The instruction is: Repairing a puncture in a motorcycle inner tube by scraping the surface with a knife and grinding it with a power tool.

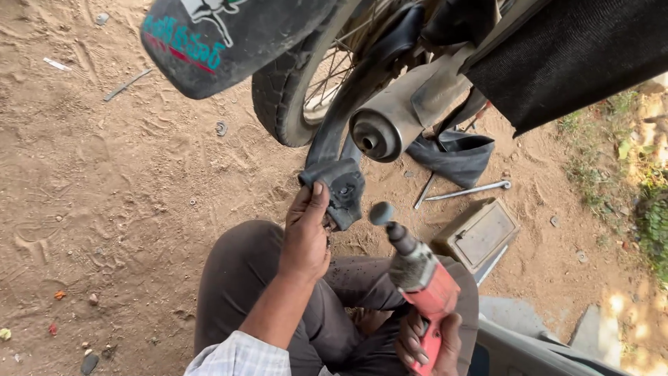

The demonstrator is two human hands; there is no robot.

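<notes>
Squatting on the sandy ground right behind a motorcycle rear wheel [296, 104], so this looks like the buffing stage of a tube patch. Left side first: the left hand [306, 240] is closed around a folded bit of black inner tube [339, 188], thumb pressed on top, holding it up just below the silver exhaust pipe [390, 125]. The rest of the tube runs up toward the wheel. Just beside it, the right hand [424, 345] is wrapped round the grip of a red power grinder [417, 271], its small round head close to the rubber but not touching, as far as I can tell. My guess is the next move needs a steady left grip and a light touch so the head only scuffs the surface. Further right, a tyre lever [470, 189] and a grey metal box [479, 233] lie on the ground.
</notes>
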